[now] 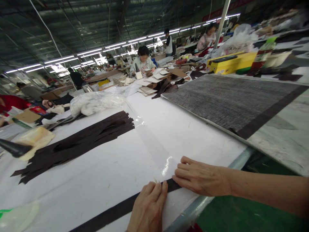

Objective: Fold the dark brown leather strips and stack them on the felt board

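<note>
A long dark strip (109,213) of fabric-like material lies along the near side of the white tabletop (154,141). My left hand (149,206) presses on it from the near side, fingers bent and close together, their tips at the strip's far edge. Just to the right, my right hand (201,176) pinches the strip near its right end with curled fingers; that end is hidden beneath the hand. A short stretch of strip shows between both hands. Farther back at the left lies a pile of similar dark strips (82,140).
A dark, worn-looking board (231,96) rests at the right, beyond the table edge (241,158). Clear plastic bags (96,101), a yellow box (231,62) and a bottle (263,56) stand farther back. At left is a black-handled brush-like tool (14,147). A co-worker (143,61) sits across.
</note>
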{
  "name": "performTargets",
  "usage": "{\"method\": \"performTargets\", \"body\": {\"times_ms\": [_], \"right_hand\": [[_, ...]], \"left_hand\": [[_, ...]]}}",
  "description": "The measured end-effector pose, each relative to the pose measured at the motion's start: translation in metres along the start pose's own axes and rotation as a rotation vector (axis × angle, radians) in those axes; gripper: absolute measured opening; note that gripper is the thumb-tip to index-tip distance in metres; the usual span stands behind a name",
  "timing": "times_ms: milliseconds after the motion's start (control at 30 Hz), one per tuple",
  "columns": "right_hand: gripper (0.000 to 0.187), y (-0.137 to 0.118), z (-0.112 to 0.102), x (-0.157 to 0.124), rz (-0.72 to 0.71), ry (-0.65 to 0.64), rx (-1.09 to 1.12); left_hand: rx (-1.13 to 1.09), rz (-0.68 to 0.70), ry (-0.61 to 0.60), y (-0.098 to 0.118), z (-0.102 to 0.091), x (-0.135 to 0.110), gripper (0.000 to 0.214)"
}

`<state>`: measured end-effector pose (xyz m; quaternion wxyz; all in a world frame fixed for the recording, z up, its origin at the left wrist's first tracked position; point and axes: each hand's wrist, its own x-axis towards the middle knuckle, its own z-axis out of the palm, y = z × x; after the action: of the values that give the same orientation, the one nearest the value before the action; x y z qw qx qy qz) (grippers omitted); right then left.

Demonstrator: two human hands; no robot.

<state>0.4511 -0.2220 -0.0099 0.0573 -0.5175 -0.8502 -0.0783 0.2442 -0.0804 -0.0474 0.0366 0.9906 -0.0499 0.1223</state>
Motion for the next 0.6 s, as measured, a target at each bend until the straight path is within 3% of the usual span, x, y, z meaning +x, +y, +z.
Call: {"method": "performTargets", "body": {"times_ms": [233, 600], "right_hand": [[0.024, 0.003, -0.004, -0.018, 0.027, -0.051, 0.011], [0.026, 0.004, -0.006, -0.029, 0.119, -0.053, 0.130]], "left_hand": [[0.099, -0.110, -0.098, 0.012, -0.003, 0.011, 0.067], [0.196, -0.147, -0.106, 0.028, -0.007, 0.027, 0.062]]}}
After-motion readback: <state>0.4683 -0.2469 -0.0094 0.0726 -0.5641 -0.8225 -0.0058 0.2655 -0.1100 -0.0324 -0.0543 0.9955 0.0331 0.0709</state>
